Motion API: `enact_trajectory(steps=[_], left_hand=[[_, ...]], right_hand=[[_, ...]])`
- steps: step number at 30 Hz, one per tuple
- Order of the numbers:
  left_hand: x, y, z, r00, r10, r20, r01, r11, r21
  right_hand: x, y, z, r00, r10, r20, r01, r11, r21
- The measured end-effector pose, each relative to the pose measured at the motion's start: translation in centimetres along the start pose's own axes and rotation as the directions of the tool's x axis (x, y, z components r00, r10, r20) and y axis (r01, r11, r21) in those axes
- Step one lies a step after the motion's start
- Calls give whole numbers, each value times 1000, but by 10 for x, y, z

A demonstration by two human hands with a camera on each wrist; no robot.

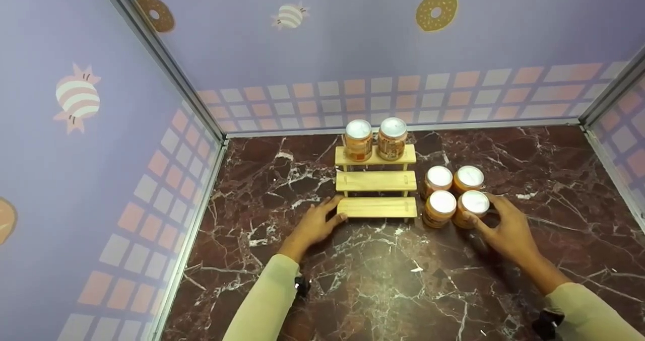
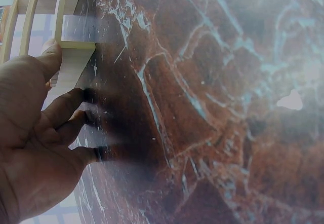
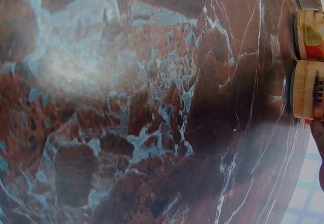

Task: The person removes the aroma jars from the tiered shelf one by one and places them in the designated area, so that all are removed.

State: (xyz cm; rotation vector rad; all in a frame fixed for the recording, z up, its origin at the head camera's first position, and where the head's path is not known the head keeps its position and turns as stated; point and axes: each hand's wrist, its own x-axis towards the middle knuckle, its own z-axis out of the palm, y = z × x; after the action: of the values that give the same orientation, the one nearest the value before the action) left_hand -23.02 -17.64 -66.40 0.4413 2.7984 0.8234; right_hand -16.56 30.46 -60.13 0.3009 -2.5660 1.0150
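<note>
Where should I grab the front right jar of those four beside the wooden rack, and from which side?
Likely best around its side, below the white lid, coming from the right: the front right jar stands upright and round, with other jars close on its left and behind, and none on its right.

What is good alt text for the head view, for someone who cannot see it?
A person's right grip holds the front right jar of four standing together on a dark marbled table. The left grip holds a three-step wooden rack at its lowest step; two more jars stand on the top step.
</note>
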Motion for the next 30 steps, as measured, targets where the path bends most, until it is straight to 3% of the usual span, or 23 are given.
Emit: enact_trajectory(steps=[6, 11, 15, 18, 30], left_hand=[[-3, 1, 0, 1000, -3, 6, 3, 1000, -16], [-4, 3, -2, 1000, -5, 0, 5, 999, -34], [-4, 3, -4, 1000, -9, 1, 9, 999, -40], [-4, 3, -4, 1000, -8, 7, 9, 999, -43], [-2, 1, -2, 1000, -11, 4, 12, 999, -47]], right_hand=[[0, -1, -2, 1000, 7, 31, -7, 1000, -17], [2, -1, -4, 1000, -8, 12, 8, 999, -43], [5, -1, -8, 1000, -23, 3, 23, 1000, -11], [7, -2, -12, 999, -38, -16, 38, 999, 16], [24, -15, -18, 991, -85, -103, 81, 996, -38]])
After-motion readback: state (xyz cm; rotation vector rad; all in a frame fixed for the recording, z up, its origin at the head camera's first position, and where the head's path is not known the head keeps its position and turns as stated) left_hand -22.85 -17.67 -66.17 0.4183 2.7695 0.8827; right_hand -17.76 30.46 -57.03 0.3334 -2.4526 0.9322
